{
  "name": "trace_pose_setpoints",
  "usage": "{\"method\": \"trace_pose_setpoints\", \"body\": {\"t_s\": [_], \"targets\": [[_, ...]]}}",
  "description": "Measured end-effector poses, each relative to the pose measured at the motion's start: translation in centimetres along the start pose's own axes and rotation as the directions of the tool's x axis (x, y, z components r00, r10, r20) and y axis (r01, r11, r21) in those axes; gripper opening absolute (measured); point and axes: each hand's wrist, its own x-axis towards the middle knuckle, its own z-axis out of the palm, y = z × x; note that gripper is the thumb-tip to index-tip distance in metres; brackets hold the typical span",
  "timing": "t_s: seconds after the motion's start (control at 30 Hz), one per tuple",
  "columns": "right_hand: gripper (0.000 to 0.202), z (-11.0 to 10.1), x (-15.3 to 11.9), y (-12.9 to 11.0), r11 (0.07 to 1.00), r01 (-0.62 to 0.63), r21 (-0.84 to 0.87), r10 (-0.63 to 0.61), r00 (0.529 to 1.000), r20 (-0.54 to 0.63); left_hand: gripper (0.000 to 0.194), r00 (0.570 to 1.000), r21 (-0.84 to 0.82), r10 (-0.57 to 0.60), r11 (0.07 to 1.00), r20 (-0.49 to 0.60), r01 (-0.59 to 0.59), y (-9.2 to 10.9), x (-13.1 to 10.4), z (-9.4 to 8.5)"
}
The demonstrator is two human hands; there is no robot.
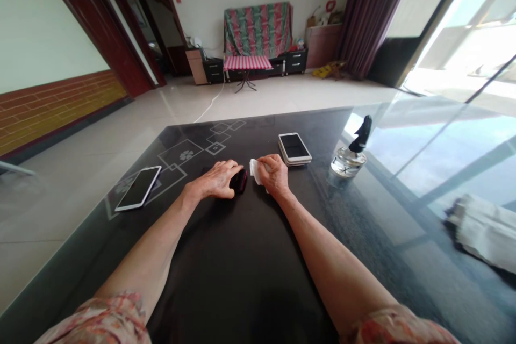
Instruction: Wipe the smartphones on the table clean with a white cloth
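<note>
Glossy black glass table (250, 279): left hand (217, 180) grip round dark oblong phone (239, 180), right hand (274, 172) pinching crumpled white wipe (255, 170)

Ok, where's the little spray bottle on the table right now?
The spray bottle stands on the glass table, right of the stacked phones and beyond the right hand.

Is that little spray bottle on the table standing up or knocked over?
Upright: the spray bottle stands on its round base on the table, black nozzle on top.

Head view, down over table (250, 258)
</note>
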Motion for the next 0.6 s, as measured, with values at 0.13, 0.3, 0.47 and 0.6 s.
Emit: {"method": "trace_pose_setpoints", "body": {"t_s": [0.13, 0.3, 0.47, 0.6], "targets": [[0.018, -0.1, 0.0, -0.3, 0.998, 0.034, 0.052, -0.034, 0.999, -0.009, 0.073, 0.996, -0.107, 0.019, 0.994, -0.093, -0.029, -0.6, -0.2, -0.8], [0.019, -0.2, 0.2, -1.5, 0.990, 0.076, 0.116, -0.071, 0.996, -0.046, 0.071, 0.975, -0.218, 0.016, 0.974, -0.221, -0.065, -1.0, -0.5, -2.1], [0.017, 0.1, 0.7, -2.0, 0.960, 0.176, 0.220, -0.134, 0.972, -0.191, 0.070, 0.966, -0.268, -0.008, 0.961, -0.258, -0.064, -0.6, -0.7, -2.5], [0.016, 0.4, 0.5, -2.3, 0.936, 0.239, 0.259, -0.204, 0.967, -0.153, 0.070, 0.963, -0.281, -0.017, 0.958, -0.269, -0.062, -0.5, -0.7, -2.5]]}}
